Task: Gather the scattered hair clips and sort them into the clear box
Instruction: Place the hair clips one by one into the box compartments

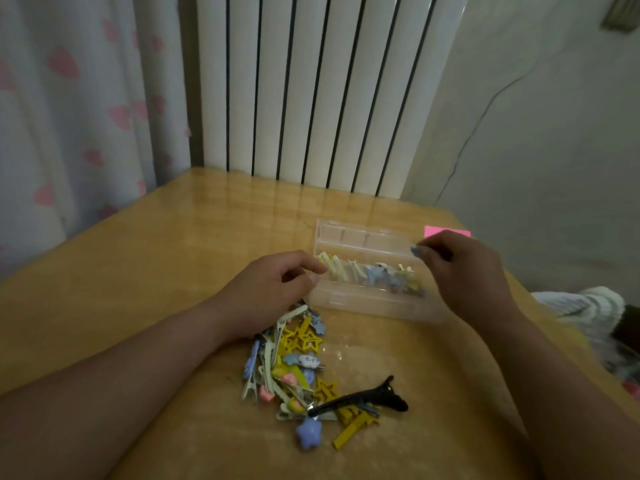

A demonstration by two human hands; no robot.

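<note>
1. Dozens of small plastic-and-metal hair clips (294, 368), among them yellow stars and blue and pink charms, lie heaped on the glossy wooden table (138, 271). Just beyond them is the clear compartmented plastic box (363, 237), whose middle row holds several.
2. Your right hand (464, 271) pinches a small blue clip (415, 251) over the box's right end. Your left hand (273, 289) curls at the left end, and you cannot tell what it grips, if anything.
3. The clips look light, stiff and slick, so take each by its metal prong, not by its charm.
</note>
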